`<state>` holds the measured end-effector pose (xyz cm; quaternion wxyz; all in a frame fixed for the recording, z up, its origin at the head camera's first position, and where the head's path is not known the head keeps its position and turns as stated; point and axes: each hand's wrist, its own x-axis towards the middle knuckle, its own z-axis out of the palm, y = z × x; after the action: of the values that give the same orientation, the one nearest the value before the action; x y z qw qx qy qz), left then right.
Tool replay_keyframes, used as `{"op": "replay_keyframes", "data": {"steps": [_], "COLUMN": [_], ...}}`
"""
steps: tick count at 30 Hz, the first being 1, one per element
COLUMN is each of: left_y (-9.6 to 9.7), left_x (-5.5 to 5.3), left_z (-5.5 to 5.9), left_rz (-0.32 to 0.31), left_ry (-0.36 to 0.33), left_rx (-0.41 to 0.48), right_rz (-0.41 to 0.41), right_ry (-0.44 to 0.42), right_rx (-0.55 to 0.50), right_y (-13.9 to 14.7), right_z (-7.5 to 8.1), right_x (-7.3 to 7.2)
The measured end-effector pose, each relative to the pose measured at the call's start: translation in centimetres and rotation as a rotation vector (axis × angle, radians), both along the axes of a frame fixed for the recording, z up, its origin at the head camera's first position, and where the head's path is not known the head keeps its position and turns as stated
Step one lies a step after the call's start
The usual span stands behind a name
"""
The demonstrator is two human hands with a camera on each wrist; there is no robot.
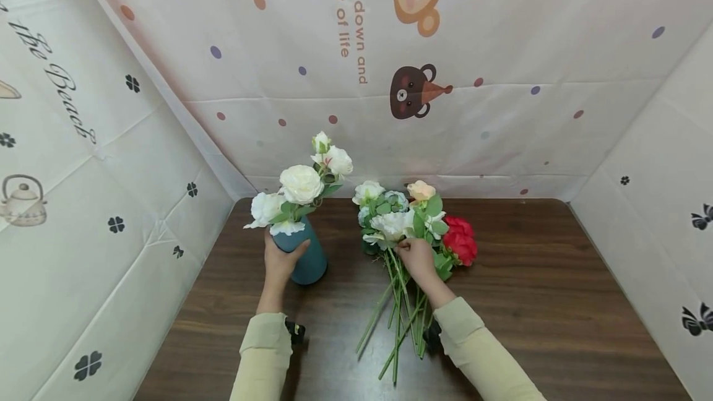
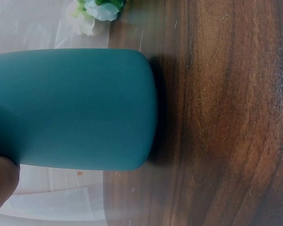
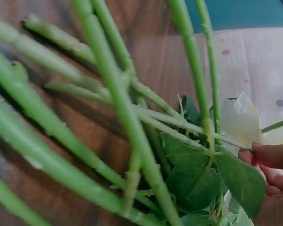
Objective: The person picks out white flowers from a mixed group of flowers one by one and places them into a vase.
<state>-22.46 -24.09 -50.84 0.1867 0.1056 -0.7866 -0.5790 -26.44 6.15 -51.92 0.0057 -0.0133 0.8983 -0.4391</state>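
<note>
- Teal vase (image 1: 309,260): located on the left part of the brown wood-grain table (image 1: 529,302), base at the tabletop. Its smooth side fills much of the left wrist view.
- Left hand (image 1: 282,261): I grip the vase near its mouth, thumb on one side and fingers on the other. The fingers behind the vase are partly hidden.
- White flowers (image 1: 301,184): held in the vase, with green leaves at their base; the blooms lean out above my left hand.
- Right hand (image 1: 419,257): I pinch a thin green stem (image 3: 233,143) between thumb and fingers, just below a white bloom (image 1: 393,226) in the loose bunch. Green leaves (image 3: 240,176) hang beside my fingertips.
- Loose stems (image 3: 115,75): crossed over one another on the table, cut ends toward me, blooms toward the far edge.
- Other blooms of the bunch: a peach flower (image 1: 421,190) and a pale blue flower (image 1: 397,201) at the far side; red flowers (image 1: 461,241) at the right side.
- Sleeves (image 1: 264,351): pale yellow, cuffs turned back on both forearms. A black device (image 1: 295,332) sits at my left wrist.
- Backdrop (image 1: 501,153): white cloth behind the table, printed with coloured dots, lettering and bear heads.
</note>
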Motion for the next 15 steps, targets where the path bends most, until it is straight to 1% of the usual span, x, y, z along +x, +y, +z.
{"op": "replay_keyframes", "data": {"steps": [3,9,11,13,15], "left_y": [0.0,0.1,0.1,0.0,0.0], "left_x": [0.0,0.0,0.0,0.0,0.0], "left_z": [0.0,0.1,0.1,0.1,0.1], "left_rz": [-0.001,-0.006,-0.006,-0.006,-0.006], "left_ry": [-0.001,-0.005,-0.004,-0.005,-0.006], "left_rx": [0.002,0.006,0.005,0.001,-0.002], "right_rz": [-0.029,-0.07,-0.08,-0.088,-0.1], "right_ry": [0.026,0.129,0.139,0.16,0.152], "right_rx": [-0.029,-0.101,-0.149,-0.174,-0.206], "right_y": [0.0,0.2,0.3,0.4,0.4], "right_z": [0.3,1.1,1.4,1.8,2.3], "right_x": [-0.4,-1.0,-1.2,-1.3,-1.3]}}
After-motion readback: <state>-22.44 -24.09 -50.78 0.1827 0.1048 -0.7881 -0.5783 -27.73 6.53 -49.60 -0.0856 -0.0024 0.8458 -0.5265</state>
